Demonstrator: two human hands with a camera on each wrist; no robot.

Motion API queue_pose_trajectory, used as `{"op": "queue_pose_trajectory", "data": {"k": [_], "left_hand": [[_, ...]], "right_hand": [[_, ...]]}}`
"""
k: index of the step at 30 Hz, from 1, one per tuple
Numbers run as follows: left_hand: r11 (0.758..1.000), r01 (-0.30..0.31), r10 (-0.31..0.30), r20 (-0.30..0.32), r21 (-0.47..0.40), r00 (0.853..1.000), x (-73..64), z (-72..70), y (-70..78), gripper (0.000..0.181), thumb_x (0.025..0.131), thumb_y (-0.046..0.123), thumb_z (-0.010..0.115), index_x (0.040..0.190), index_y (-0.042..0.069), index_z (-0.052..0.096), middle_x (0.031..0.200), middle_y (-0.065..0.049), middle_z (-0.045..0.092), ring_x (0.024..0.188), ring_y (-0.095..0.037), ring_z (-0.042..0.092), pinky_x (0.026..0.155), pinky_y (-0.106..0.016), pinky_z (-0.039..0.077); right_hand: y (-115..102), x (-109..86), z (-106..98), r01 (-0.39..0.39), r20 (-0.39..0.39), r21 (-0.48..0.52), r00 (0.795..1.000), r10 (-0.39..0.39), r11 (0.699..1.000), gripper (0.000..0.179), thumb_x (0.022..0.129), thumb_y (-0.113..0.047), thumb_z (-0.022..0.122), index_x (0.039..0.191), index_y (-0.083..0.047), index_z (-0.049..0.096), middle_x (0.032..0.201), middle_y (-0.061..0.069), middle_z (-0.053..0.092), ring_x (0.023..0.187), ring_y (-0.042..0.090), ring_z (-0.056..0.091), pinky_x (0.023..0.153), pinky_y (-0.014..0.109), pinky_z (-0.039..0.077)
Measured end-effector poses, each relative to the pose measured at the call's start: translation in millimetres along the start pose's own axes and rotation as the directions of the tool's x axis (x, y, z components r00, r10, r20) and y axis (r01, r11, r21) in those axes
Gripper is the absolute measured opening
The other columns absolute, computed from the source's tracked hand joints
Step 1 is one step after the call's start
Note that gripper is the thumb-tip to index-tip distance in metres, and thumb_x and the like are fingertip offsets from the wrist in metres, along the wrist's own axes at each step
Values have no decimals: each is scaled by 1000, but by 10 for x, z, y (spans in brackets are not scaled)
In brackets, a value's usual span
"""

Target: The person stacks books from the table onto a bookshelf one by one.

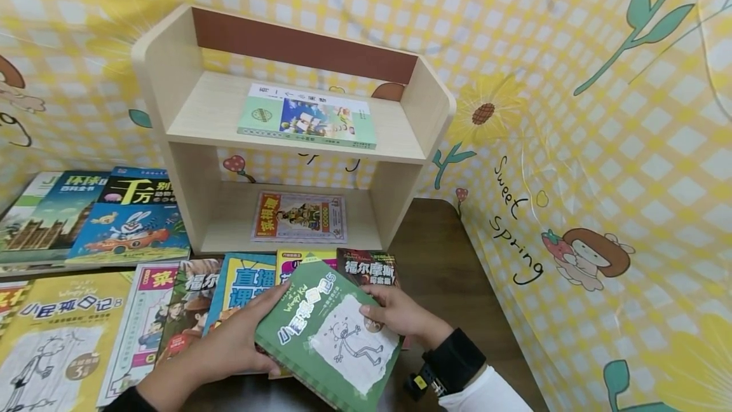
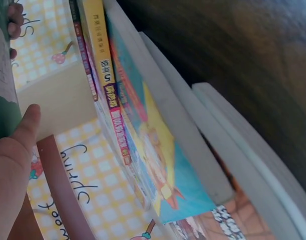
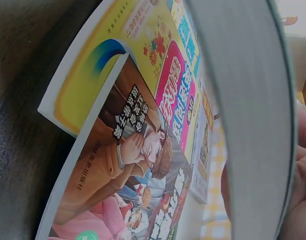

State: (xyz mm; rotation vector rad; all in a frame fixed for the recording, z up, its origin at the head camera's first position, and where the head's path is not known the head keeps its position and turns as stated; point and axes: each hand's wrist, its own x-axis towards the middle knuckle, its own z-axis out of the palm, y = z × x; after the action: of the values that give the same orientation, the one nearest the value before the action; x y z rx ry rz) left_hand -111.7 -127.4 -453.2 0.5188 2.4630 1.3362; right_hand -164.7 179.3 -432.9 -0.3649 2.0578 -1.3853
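Observation:
A thick green book [image 1: 343, 342] with a stick-figure drawing on its cover tilts above the front row of books. My left hand [image 1: 234, 339] grips its left edge. On its upper right edge, my right hand [image 1: 403, 313] has the thumb over the cover and the other fingers behind. The left wrist view has a finger of the left hand [image 2: 17, 155] beside the green cover [image 2: 1, 85]. In the right wrist view the book's page block [image 3: 248, 120] fills the foreground, with part of the right hand [image 3: 299, 190] behind it.
A two-tier wooden shelf [image 1: 183, 107] stands behind. A pale green book [image 1: 309, 116] lies on its upper board, a purple-bordered one [image 1: 300, 217] below. Several books lie in front and to the left, including a yellow one [image 1: 68, 342]. A patterned cloth wall [image 1: 572, 164] rises at the right.

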Motion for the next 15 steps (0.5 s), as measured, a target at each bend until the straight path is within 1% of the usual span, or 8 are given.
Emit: {"op": "queue_pose_trajectory", "data": {"k": [4,7,10,12,15], "left_hand": [[999,-1,1,2,-38,1000,-4,-5,30,127,55,43,92,156,25,16,157,-25,16,139,-51,19,102,-65,33],[999,-24,24,2,-40,1000,-17,-8,51,122,60,43,90,156,18,19,157,-25,16,139,-52,19,101,-63,34],[999,-27,27,4,-44,1000,-34,-9,72,116,64,43,87,155,12,21,158,-23,15,140,-51,19,101,-59,37],[998,-18,18,3,-54,1000,-44,-4,75,114,65,42,86,154,11,22,158,-21,14,140,-50,18,101,-58,37],[997,10,-11,-9,-76,1000,-59,6,73,114,65,42,87,154,12,24,160,-18,14,141,-48,17,103,-60,35]], "right_hand": [[-9,8,-24,-4,7,-17,1000,4,1000,38,100,-14,51,137,-5,52,93,8,69,72,15,67,62,26,55],[-5,21,-42,-8,15,-34,1000,8,999,39,100,-16,51,138,-7,52,94,7,69,73,15,67,63,26,55],[-1,41,-57,-14,27,-58,1000,15,998,41,100,-19,51,141,-10,50,94,6,69,72,16,67,62,28,56],[1,50,-66,-19,35,-80,999,22,997,43,101,-21,51,143,-13,48,93,5,68,70,16,67,61,29,56],[0,62,-76,-14,60,-107,998,20,994,45,101,-23,51,145,-17,46,92,5,68,68,16,67,58,31,57]]}}
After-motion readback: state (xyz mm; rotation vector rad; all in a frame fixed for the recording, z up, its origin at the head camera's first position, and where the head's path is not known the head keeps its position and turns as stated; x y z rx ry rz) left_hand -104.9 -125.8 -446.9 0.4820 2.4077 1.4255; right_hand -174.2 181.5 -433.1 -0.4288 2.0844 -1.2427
